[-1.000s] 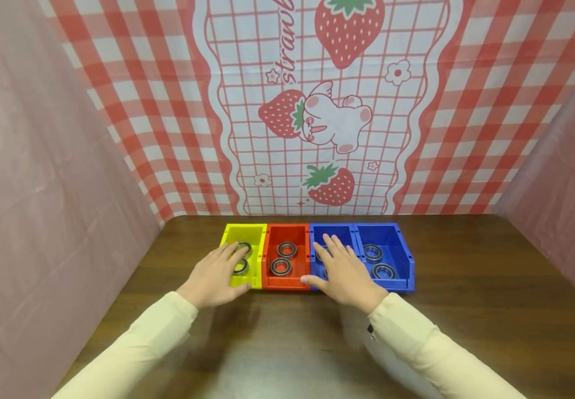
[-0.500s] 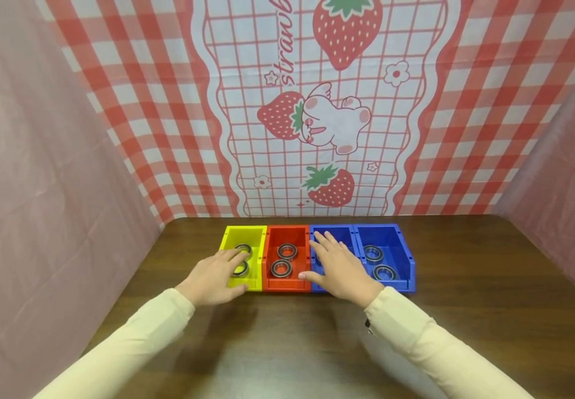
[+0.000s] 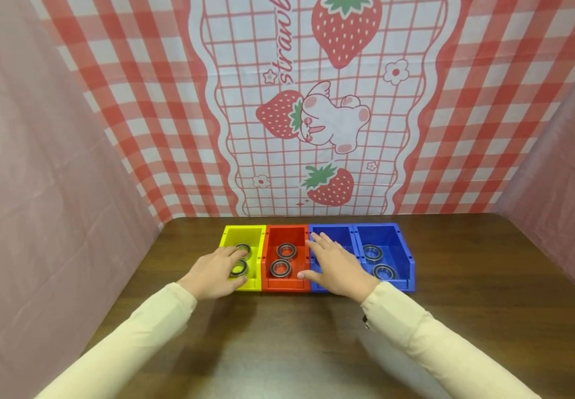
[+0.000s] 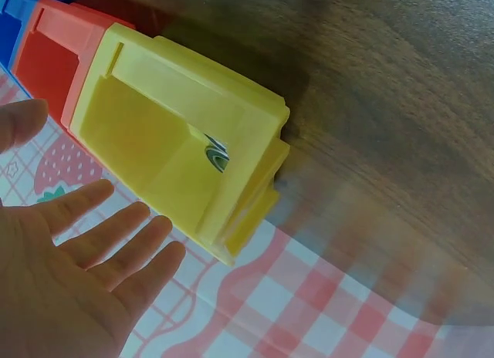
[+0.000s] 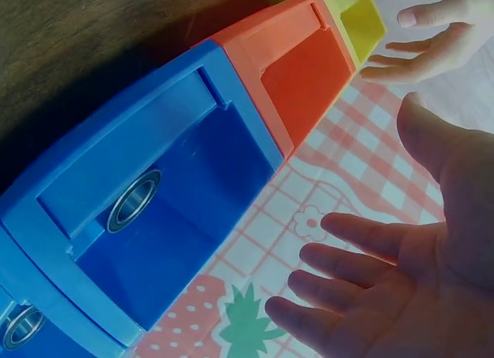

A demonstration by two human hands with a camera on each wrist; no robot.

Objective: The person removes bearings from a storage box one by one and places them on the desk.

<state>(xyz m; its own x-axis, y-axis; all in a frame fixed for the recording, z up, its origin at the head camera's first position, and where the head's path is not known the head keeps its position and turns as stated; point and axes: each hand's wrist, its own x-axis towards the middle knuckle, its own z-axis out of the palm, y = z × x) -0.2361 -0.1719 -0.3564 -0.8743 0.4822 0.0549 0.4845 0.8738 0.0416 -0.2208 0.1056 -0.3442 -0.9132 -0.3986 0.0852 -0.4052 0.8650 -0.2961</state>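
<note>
My left hand (image 3: 214, 273) hovers over the front of the yellow bin (image 3: 254, 235), fingers spread and holding nothing. Two metal ball bearings (image 3: 239, 268) lie in that bin, partly covered by the fingers in the head view. Over the left blue bin (image 3: 334, 235) is my right hand (image 3: 339, 267), its fingers straight and its thumb pointing left. In the right wrist view a bearing (image 5: 133, 200) shows inside this blue bin. Between the hands, the red bin (image 3: 287, 285) holds two bearings (image 3: 280, 268). Two more bearings (image 3: 383, 272) sit in the right blue bin (image 3: 407, 282).
The bins stand side by side in a row on a brown wooden table (image 3: 277, 343). Behind them hangs a red-and-white checked cloth (image 3: 462, 144) with strawberries. Pink curtains (image 3: 42, 194) close off both sides.
Both hands have shifted slightly, the right one a little to the left over the blue bin. The bins and the bearings stay where they were.
</note>
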